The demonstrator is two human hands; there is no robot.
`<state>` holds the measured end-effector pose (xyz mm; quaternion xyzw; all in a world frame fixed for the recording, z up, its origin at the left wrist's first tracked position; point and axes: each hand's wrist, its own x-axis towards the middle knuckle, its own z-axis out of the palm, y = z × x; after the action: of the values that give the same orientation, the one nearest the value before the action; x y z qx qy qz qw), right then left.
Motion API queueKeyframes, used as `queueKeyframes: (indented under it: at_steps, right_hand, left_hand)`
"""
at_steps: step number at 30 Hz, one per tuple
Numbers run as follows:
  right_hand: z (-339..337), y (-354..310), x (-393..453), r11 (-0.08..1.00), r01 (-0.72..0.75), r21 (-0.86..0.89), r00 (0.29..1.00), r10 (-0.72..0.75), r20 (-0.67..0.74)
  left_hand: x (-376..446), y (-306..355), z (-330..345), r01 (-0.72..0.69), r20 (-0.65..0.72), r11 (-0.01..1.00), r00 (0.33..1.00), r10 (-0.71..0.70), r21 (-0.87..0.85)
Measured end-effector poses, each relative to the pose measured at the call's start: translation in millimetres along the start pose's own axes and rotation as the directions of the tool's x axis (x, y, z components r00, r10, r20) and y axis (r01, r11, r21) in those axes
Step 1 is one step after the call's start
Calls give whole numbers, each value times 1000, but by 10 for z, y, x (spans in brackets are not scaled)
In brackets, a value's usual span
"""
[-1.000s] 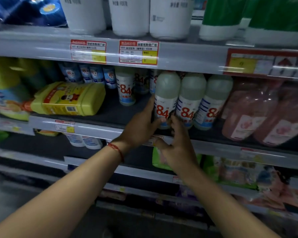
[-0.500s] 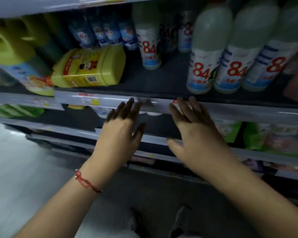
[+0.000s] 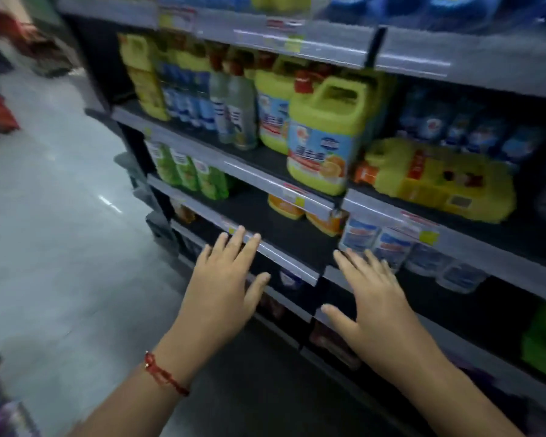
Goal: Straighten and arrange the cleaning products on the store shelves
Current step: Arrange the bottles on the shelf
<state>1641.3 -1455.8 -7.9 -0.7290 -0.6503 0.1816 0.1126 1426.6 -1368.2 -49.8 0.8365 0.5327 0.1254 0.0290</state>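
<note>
Both hands off the 84 bottles since a second ago. Left hand (image 3: 226,285) and right hand (image 3: 371,305) now flat, fingers straight, holding nothing, in front of the lower shelf edge (image 3: 284,257). View has swung left; 84 bottles gone from sight.

An upright jug (image 3: 323,143) stands on the shelf (image 3: 278,179), left of a toppled jug (image 3: 438,178) lying on its side.

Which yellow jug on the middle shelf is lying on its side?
The yellow jug furthest right, orange cap pointing left; the handled jug beside it stands upright.
</note>
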Motion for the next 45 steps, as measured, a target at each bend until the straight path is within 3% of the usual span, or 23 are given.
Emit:
queueKeyframes:
  at_steps: [7, 15, 22, 25, 27, 29, 32, 34, 37, 42, 45]
  right_hand:
    - [311, -777, 542, 998, 56, 23, 998, -55, -25]
    - [488, -963, 1199, 992, 60, 109, 998, -56, -42]
    - [622, -1081, 2200, 963, 66, 262, 993, -37, -114]
    - [597, -1128, 2662, 907, -20, 420, 998, 43, -47]
    - [574, -1151, 2959, 811, -93, 578, 994, 114, 1]
    - [566, -1178, 3252, 743, -76, 665, 984, 165, -71]
    - [572, -1187, 3723, 792, 28, 610, 941, 185, -284]
    - [557, -1204, 3994, 817, 30, 576, 920, 203, -335]
    - [573, -1325, 4275, 799, -22, 601, 880, 301, -367]
    - [804, -1434, 4509, 884, -129, 449, 680, 409, -609]
    - [840, -1470, 4543, 892, -218, 395, 641, 436, -632]
  left_hand:
    - [90, -718, -191, 18, 18, 999, 1000, -18, -36]
    - [449, -1220, -88, 43, 67, 998, 997, -40, -53]
    - [1310, -1520, -120, -67, 85, 996, 994, 62, 53]
    - [1783, -1636, -115, -159, 108, 984, 983, 150, 83]
    - [2115, -1712, -80, -186, 125, 979, 977, 175, 88]
    - [2416, -1768, -38, -180, 123, 982, 977, 172, 54]
    - [2750, -1886, 69, -153, 153, 985, 975, 163, -78]
    - [2879, -1930, 115, -132, 125, 969, 979, 160, -206]
    - [3079, -1954, 198, -117, 121, 933, 978, 167, -342]
    - [3390, -2044, 339, -122, 137, 904, 971, 194, -411]
    - [3434, -2099, 326, -180, 96, 882, 965, 244, -436]
